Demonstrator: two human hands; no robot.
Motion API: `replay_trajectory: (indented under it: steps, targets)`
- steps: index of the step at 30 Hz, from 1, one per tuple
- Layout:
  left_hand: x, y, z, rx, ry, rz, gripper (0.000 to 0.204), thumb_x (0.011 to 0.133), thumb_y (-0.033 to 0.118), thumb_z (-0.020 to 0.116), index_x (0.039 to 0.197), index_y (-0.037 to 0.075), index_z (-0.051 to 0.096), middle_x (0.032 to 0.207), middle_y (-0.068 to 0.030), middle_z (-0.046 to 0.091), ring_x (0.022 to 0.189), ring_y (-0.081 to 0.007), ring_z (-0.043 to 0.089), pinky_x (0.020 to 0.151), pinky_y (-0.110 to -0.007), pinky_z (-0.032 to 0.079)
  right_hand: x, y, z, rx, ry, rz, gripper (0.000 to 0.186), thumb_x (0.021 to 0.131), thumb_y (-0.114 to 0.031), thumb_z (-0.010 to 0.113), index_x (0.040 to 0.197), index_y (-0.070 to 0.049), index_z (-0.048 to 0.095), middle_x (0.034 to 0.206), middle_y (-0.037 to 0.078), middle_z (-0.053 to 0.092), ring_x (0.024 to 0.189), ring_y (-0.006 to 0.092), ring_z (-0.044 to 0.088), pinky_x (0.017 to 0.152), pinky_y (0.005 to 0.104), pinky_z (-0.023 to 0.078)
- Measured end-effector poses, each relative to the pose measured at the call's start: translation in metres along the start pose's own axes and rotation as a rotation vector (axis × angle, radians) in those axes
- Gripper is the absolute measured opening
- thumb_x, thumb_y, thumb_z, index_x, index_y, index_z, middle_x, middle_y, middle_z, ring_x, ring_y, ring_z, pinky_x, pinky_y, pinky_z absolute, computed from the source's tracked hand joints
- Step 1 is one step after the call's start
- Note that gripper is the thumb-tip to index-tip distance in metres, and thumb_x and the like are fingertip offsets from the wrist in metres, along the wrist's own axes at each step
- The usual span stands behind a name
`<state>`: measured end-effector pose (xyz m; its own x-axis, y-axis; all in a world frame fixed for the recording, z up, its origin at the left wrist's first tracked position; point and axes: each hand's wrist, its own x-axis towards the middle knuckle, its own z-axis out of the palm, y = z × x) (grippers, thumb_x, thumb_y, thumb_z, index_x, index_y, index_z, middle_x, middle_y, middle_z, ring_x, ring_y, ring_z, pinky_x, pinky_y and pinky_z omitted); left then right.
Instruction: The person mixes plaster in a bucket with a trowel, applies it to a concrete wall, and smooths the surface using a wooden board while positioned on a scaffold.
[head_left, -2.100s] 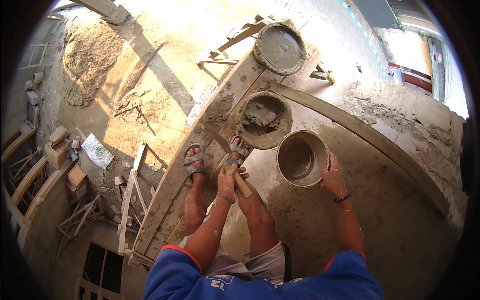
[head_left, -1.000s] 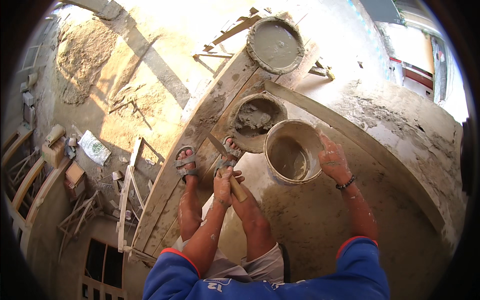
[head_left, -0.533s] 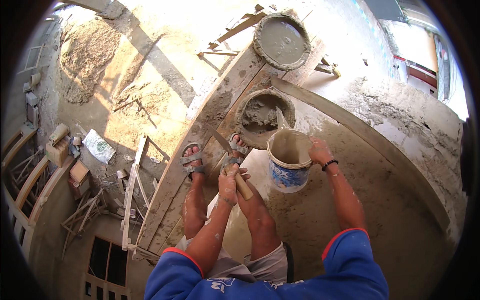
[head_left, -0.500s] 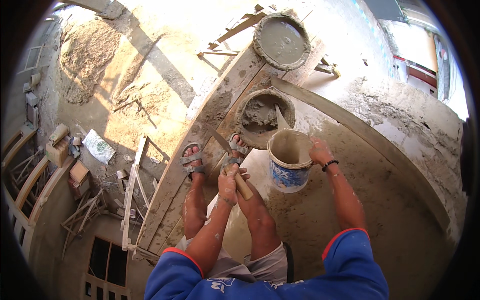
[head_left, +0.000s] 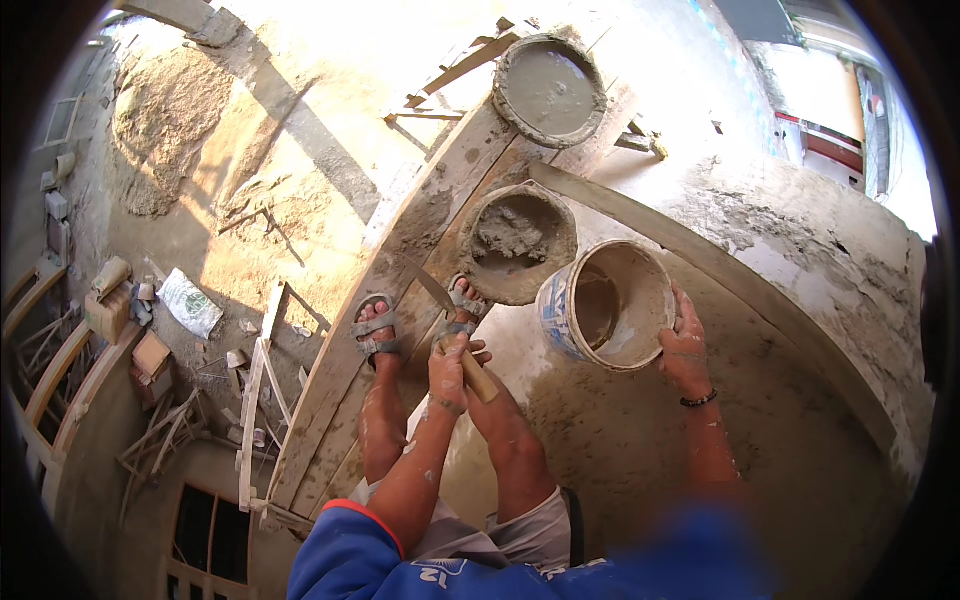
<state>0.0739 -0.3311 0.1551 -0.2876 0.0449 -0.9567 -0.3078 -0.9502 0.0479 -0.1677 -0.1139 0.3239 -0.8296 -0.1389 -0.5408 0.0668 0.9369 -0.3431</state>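
My left hand [head_left: 450, 368] is closed around a trowel [head_left: 480, 381]; its wooden handle points down to the right and its metal blade reaches up between my sandalled feet. My right hand [head_left: 686, 345] grips the right side of a white and blue plastic bucket [head_left: 556, 312] by its rim and wall. The bucket is tilted, its mouth facing up and right, with a little murky liquid inside. Just left of and beyond it, a round mortar-crusted tub [head_left: 470, 222] on the planks holds lumpy wet mortar [head_left: 510, 228]. The trowel is apart from the mortar.
I stand on a plank scaffold [head_left: 400, 262]. At its far end is another round tub [head_left: 506, 104] of grey liquid. A curved ledge [head_left: 740, 270] runs along the right beside a rough wall. Down on the left lie a sand heap [head_left: 165, 130], a white sack [head_left: 190, 304] and timber frames [head_left: 262, 400].
A pale stream or strip between the bucket and the mortar tub is gone. My right hand has swung the bucket nearer and tipped its mouth rightward. The left hand keeps its hold.
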Motion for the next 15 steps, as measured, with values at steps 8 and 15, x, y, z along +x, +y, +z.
replay_trajectory:
  steps: [8,15]
  targets:
    - [-0.002,0.002,0.009,0.012,0.018,-0.008,0.031,0.092,0.024,0.061,0.111,0.002,0.049,0.09,-0.0147,0.066,0.07,-0.0253,0.068,0.06,-0.035,0.054,0.079,-0.05,-0.078,0.523,0.195,0.158,0.077,0.077,0.002,0.043,0.15,-0.009,0.022,0.107,0.018,0.062,0.056,0.0131,0.059,0.042,0.0232,0.048]
    - [0.003,0.004,0.006,0.009,0.013,0.052,0.031,0.091,0.021,0.063,0.11,0.0,0.05,0.091,-0.0152,0.066,0.071,-0.0247,0.067,0.064,-0.035,0.056,0.237,-0.02,-0.055,0.744,0.521,0.25,0.076,0.081,0.004,0.044,0.149,-0.012,0.015,0.121,0.026,0.05,0.072,0.0297,0.067,0.048,0.0299,0.058]
